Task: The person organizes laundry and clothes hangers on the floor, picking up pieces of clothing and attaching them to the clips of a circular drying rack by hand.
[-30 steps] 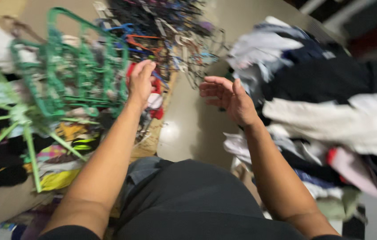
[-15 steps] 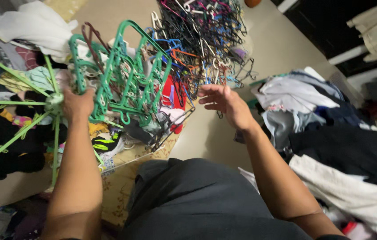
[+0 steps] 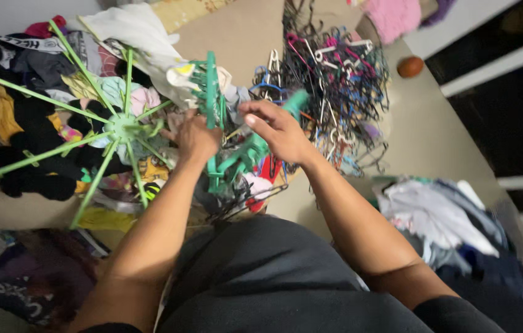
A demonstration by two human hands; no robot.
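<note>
Left hand (image 3: 196, 137) fingers hidden behind the green clip hanger (image 3: 227, 151)

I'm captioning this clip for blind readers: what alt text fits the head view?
Both hands, left hand and right hand, grip a green clip hanger rack above a dark-clothed lap. A light green spoked dryer over piled clothes lies left, tangled hangers behind.

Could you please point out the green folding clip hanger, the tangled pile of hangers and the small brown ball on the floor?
green folding clip hanger (image 3: 212, 92): head view, on its upright frame edge.
tangled pile of hangers (image 3: 341, 80): head view, on the pile's middle.
small brown ball (image 3: 410, 66): head view, on its centre.
</note>
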